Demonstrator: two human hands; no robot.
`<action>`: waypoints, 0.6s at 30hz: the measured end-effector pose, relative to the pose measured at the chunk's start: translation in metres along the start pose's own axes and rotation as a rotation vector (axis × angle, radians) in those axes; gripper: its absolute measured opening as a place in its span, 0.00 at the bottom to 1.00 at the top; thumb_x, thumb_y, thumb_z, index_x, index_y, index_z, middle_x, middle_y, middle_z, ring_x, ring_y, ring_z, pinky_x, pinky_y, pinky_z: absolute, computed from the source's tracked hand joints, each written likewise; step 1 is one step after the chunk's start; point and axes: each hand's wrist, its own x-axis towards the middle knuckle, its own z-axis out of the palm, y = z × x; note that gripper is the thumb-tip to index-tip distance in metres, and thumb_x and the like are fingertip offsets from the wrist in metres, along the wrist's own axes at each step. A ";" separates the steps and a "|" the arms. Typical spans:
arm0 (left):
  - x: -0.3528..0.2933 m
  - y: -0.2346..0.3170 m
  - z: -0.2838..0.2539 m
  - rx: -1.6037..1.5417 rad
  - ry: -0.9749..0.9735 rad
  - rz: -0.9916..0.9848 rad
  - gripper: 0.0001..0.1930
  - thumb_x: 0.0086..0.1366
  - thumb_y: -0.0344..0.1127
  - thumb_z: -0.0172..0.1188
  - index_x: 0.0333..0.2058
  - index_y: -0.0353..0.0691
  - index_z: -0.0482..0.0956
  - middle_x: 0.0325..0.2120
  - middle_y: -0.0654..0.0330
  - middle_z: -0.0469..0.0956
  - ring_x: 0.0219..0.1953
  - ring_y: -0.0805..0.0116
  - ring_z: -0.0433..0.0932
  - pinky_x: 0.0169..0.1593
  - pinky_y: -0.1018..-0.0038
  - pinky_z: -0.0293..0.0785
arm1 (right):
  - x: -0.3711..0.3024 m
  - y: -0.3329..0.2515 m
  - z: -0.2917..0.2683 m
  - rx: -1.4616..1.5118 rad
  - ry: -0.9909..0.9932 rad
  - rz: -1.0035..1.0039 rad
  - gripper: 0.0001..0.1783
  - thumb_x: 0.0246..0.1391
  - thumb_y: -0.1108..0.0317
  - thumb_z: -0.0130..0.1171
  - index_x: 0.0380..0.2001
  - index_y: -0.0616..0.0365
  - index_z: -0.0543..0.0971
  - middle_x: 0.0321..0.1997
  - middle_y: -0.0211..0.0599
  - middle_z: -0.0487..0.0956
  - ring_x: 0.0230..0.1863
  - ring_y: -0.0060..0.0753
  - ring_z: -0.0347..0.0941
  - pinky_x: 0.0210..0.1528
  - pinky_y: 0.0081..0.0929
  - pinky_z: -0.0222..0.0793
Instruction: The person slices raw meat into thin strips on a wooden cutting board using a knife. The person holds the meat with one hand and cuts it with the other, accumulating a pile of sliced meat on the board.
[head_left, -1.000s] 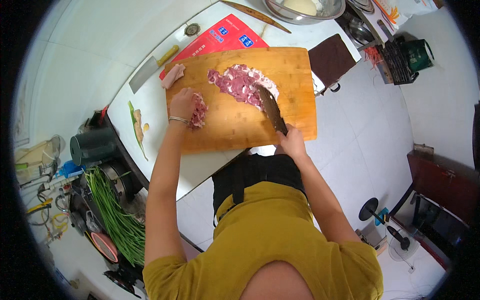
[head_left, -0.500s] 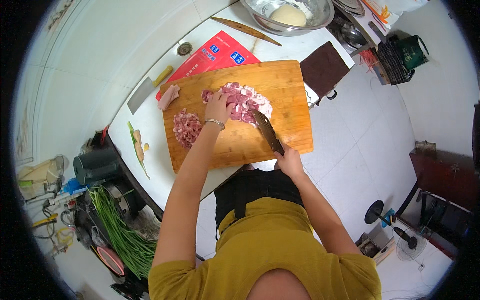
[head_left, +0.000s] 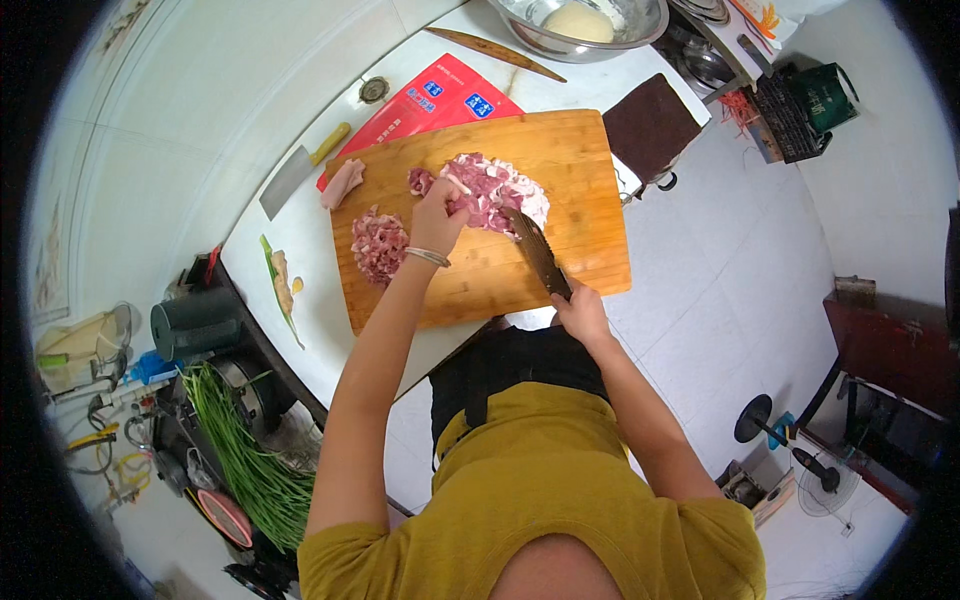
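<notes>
A wooden cutting board (head_left: 490, 275) lies on the white table. Sliced raw meat (head_left: 495, 190), pink and white, is spread over its far middle. My left hand (head_left: 437, 215), a bangle at its wrist, is at the near left edge of these slices, its fingers curled down against the meat. The fingertips are partly hidden. With my right hand (head_left: 583, 312) I grip the handle of a dark-bladed kitchen knife (head_left: 537, 250). Its tip touches the near right side of the slices. Left of my left hand sits a heap of chopped meat (head_left: 379, 246); beyond it is a pale piece of meat (head_left: 343, 184).
Behind the board lie a red sheet (head_left: 430, 100) and a wooden stick (head_left: 495, 53). A cleaver (head_left: 290, 182) and ginger (head_left: 281, 280) with a green onion are on the left. Dough (head_left: 578, 22) sits in a metal bowl (head_left: 560, 45). Green stalks (head_left: 240, 450) stand lower left.
My left hand's fingers have drawn in a little toward me and curled more. The knife stays beside the slices with only a slight shift. The whole view has moved slightly.
</notes>
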 end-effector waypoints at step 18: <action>-0.128 -0.058 0.029 0.551 0.054 0.109 0.14 0.52 0.32 0.59 0.38 0.37 0.73 0.36 0.51 0.72 0.40 0.53 0.71 0.44 0.63 0.69 | -0.003 -0.032 0.025 -0.104 0.003 -0.114 0.11 0.48 0.66 0.56 0.29 0.65 0.73 0.24 0.60 0.75 0.30 0.60 0.73 0.34 0.49 0.69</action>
